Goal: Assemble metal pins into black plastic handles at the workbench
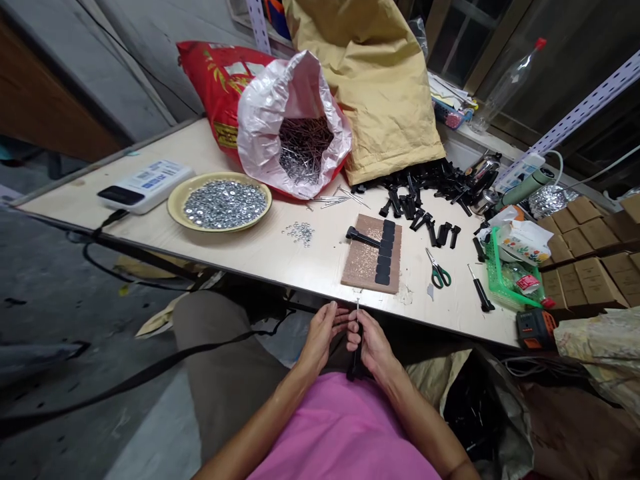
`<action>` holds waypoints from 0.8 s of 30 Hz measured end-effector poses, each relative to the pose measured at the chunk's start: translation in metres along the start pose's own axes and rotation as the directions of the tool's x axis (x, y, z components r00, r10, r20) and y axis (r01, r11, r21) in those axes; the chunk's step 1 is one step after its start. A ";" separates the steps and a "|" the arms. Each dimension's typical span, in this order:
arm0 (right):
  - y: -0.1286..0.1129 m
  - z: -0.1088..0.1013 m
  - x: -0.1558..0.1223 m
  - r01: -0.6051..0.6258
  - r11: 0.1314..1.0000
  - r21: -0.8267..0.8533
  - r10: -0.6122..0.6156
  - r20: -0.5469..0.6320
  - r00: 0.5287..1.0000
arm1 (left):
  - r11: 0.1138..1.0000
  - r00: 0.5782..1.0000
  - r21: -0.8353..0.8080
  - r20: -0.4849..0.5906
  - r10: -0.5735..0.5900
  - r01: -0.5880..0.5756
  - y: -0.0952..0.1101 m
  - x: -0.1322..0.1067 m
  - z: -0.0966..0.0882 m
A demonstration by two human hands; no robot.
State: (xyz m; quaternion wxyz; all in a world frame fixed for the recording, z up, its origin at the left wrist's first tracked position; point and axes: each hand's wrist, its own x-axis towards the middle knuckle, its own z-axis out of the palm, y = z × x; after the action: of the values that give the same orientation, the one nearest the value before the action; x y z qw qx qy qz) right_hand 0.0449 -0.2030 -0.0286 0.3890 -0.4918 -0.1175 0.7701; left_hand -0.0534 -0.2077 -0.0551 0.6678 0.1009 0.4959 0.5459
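Note:
My right hand (pixel 373 343) is shut around a black plastic part (pixel 356 363), which hangs below my fingers, and a thin metal nail (pixel 357 310) sticks up from that grip. My left hand (pixel 323 337) is just left of the nail, its fingertips close to it; whether they pinch anything small is hidden. Both hands are in front of the table's near edge, above my pink shirt. On the table, a cork-topped board (pixel 373 253) carries a row of black pieces and one black part lying across it.
A white bag of nails (pixel 305 127) and a plate of metal washers (pixel 223 203) stand on the table. Black plastic parts (pixel 425 197) lie in a heap. Green-handled scissors (pixel 439 270), a green basket (pixel 510 273) and cardboard boxes (pixel 595 267) are to the right. A bag (pixel 475 407) sits below at right.

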 end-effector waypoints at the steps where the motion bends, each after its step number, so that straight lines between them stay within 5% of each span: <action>1: 0.000 0.000 0.000 0.011 1.000 -0.008 -0.011 0.003 1.000 | 1.000 1.000 0.005 0.002 0.004 -0.004 0.000 0.000 0.000; 24: -0.001 -0.005 0.003 -0.039 0.999 0.010 0.039 0.056 0.998 | 0.997 1.000 0.074 -0.009 0.027 -0.026 -0.001 0.000 0.000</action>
State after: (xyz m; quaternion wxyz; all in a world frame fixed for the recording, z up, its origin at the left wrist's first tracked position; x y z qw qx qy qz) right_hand 0.0489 -0.2011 -0.0324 0.3733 -0.4701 -0.1143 0.7916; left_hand -0.0527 -0.2074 -0.0554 0.6538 0.1294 0.5178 0.5364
